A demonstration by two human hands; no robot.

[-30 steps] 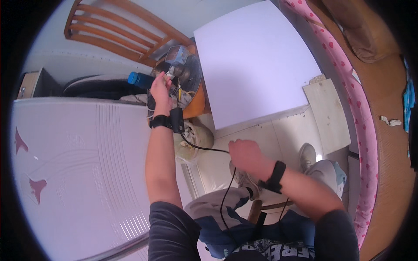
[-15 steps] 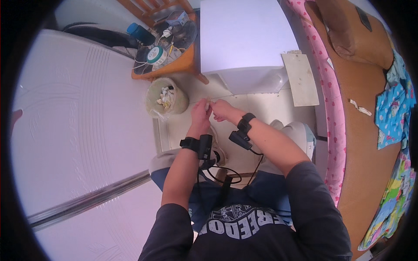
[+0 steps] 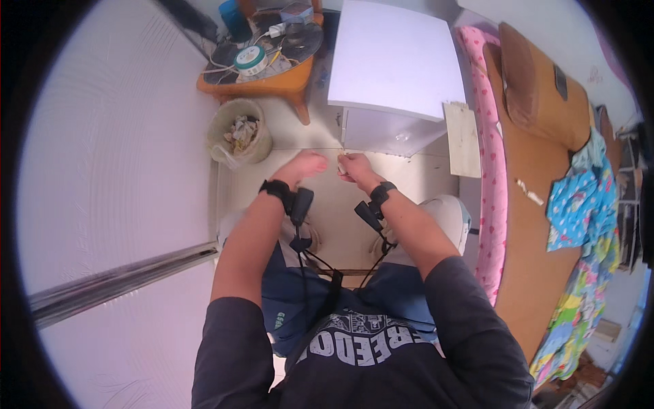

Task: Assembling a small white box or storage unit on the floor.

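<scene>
Both hands out over the floor now, close together. My right hand (image 3: 354,165) pinches a small pale scrap (image 3: 342,165), too tiny to identify; my left hand (image 3: 306,165) is loosely curled beside it, apparently empty. I'd call this mid-handling. The bin (image 3: 240,133) sits just left, so the next move needs a steady pinch.

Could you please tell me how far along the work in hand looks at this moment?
Done: the waste bin beside the left hand already holds pale scraps. In hand: the right hand pinches a small pale piece, with the left hand close beside it, contact unclear. Left: that piece is not yet in the bin; more cannot be told.
</scene>
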